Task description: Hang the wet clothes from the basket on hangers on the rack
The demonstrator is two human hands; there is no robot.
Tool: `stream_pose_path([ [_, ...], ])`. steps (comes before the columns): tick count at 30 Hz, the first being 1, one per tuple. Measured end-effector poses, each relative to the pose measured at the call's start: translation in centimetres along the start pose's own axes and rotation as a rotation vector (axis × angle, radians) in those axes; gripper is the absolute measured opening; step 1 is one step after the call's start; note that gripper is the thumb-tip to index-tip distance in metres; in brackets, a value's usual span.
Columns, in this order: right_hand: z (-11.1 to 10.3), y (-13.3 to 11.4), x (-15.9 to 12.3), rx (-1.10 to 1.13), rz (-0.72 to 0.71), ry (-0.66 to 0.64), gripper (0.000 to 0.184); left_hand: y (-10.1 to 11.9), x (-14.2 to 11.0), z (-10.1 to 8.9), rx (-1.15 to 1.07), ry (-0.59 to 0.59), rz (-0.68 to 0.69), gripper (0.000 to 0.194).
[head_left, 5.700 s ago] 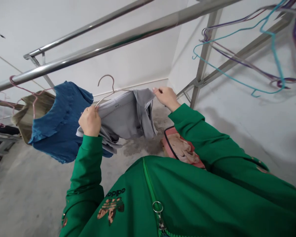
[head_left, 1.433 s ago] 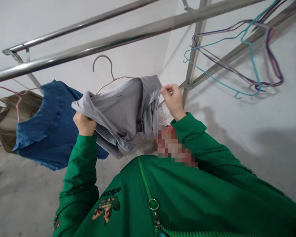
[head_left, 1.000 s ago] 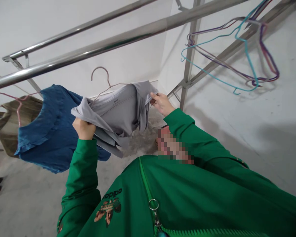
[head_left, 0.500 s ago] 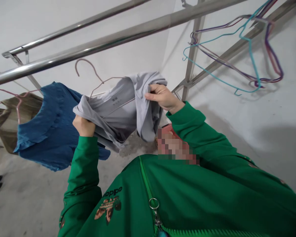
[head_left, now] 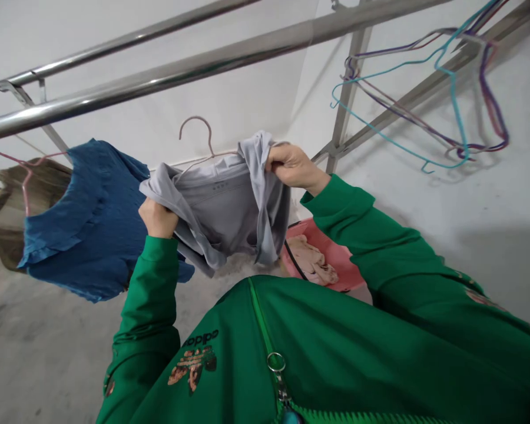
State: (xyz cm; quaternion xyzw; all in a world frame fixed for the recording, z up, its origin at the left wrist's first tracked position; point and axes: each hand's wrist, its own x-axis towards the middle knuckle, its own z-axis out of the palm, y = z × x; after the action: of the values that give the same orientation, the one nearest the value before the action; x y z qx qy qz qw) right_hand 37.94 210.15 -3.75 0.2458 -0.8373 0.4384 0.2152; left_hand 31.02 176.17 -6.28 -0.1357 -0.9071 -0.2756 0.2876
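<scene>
A light grey shirt (head_left: 223, 206) is stretched between my two hands, below the rail. My left hand (head_left: 158, 219) is closed on its left shoulder edge. On the other side my right hand (head_left: 295, 166) grips the right shoulder, fingers curled into the cloth. Inside the neck opening sits a pinkish wire clothes hanger (head_left: 211, 141); its hook rises free, apart from the rail. The lower part of the hanger is hidden by the fabric.
A metal rail (head_left: 159, 79) crosses above. Left of the shirt hang a blue blouse (head_left: 88, 229) and a brownish garment (head_left: 4, 206). Several wire hangers (head_left: 454, 106) hang at upper right. A pink basket (head_left: 347, 265) holding pale clothes (head_left: 311, 259) stands below.
The hanger's hook has moved right and stands more upright. Both hands have shifted slightly with the shirt, its neckline now spread more evenly around the hanger. More of the basket shows.
</scene>
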Motion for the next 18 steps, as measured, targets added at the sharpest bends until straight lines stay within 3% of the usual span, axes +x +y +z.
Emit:
stream_pose_path([
  [4,0.9,1.7,-0.8,-0.302,-0.016,0.165,0.021,0.0,-0.1,-0.2,0.005,0.024,-0.021,0.014],
  [7,2.0,1.9,-1.4,-0.318,0.043,0.232,0.044,0.4,-0.3,-0.3,0.03,-0.022,-0.042,0.012],
  [11,3.8,0.2,-0.9,0.017,-0.053,0.275,0.081,0.9,-0.2,-0.3,0.044,-0.035,-0.046,0.01],
  [13,4.4,-0.7,-0.4,0.191,-0.058,0.268,0.09,1.1,-0.1,-0.5,0.046,-0.032,-0.042,0.009],
  [18,4.1,-1.4,-0.2,0.45,0.182,0.219,0.087,1.2,-0.1,-0.8,0.097,-0.072,-0.073,0.007],
])
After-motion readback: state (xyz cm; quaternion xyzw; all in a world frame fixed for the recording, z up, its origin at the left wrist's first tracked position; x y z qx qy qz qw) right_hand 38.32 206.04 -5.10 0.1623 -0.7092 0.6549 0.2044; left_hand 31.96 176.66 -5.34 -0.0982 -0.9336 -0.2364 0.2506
